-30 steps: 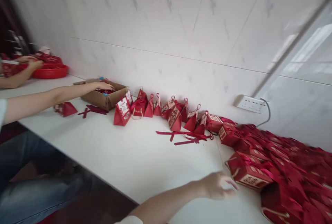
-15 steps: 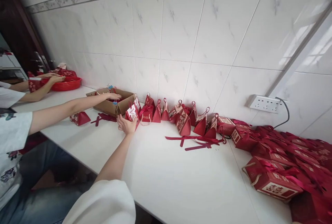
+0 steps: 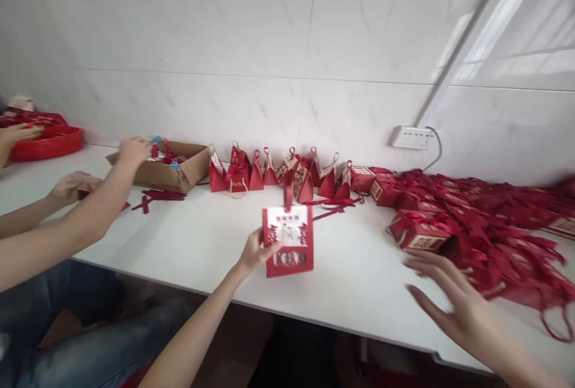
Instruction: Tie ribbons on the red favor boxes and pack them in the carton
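Note:
My left hand grips the lower left side of a red gift box with a white printed panel and a loop on top, held above the front part of the table. My right hand is at the right, somewhat blurred, its fingers spread and nothing in them. Close beyond its fingers lies a red box with rope handles, at the edge of a heap of red boxes and ribbons.
Along the wall stands a row of small red pyramid boxes. Dark red ribbon strips lie before them. A cardboard box and red basin are at left. A co-worker's hands work there. A power strip hangs on the wall.
My left hand has lifted the gift box off the table and brought it nearer. My right hand has come into view. The view has turned right; the co-worker's arm has drawn back from the cardboard box.

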A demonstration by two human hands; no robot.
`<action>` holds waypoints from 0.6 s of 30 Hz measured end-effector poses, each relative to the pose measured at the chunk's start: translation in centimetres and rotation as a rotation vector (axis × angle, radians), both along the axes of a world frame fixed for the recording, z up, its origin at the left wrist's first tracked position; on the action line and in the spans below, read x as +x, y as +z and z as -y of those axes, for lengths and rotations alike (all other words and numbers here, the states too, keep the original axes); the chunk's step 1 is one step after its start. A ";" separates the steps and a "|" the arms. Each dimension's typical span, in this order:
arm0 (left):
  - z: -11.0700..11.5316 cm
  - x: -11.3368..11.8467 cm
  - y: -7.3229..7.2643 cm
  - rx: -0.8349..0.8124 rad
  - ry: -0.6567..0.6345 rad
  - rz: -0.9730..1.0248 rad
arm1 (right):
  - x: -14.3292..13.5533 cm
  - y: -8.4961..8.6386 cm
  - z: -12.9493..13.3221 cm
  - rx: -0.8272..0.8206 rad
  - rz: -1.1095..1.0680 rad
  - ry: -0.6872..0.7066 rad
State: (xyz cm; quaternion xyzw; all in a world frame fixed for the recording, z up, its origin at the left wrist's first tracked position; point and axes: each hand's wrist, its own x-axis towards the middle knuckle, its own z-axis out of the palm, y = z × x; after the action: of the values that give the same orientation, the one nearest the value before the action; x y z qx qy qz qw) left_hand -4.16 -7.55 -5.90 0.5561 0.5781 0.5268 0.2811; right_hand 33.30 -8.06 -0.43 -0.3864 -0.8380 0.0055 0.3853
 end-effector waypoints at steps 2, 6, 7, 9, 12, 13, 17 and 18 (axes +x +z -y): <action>0.5 3.6 0.2 -0.032 -0.240 -0.017 | -3.4 1.2 -0.9 -0.075 -0.006 0.101; 0.8 7.8 -0.6 -0.081 -0.464 -0.057 | -8.2 2.3 -3.2 -0.368 -0.240 0.274; 0.8 8.1 -0.8 -0.094 -0.483 -0.064 | -8.8 2.2 -3.4 -0.453 -0.313 0.290; 1.1 8.5 -0.9 -0.112 -0.518 -0.062 | -9.4 1.8 -3.5 -0.547 -0.459 0.281; 1.6 9.0 0.4 0.000 -0.434 -0.050 | -9.9 1.0 -3.0 -0.544 -0.611 0.246; 1.8 9.3 1.1 0.068 -0.362 -0.063 | -10.1 0.8 -2.8 -0.530 -0.639 0.246; 1.7 11.3 3.9 0.164 -0.223 -0.182 | -10.8 -0.1 -2.2 -0.440 -0.671 0.186; 1.6 11.7 4.2 0.153 -0.233 -0.186 | -10.8 -0.5 -1.9 -0.397 -0.651 0.152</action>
State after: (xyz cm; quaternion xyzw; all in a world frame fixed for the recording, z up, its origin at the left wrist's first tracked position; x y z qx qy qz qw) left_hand 7.49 -9.11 -1.69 0.6854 0.4916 0.4793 0.2424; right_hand 22.50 -6.13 -0.89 -0.3684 -0.6806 0.3185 0.5474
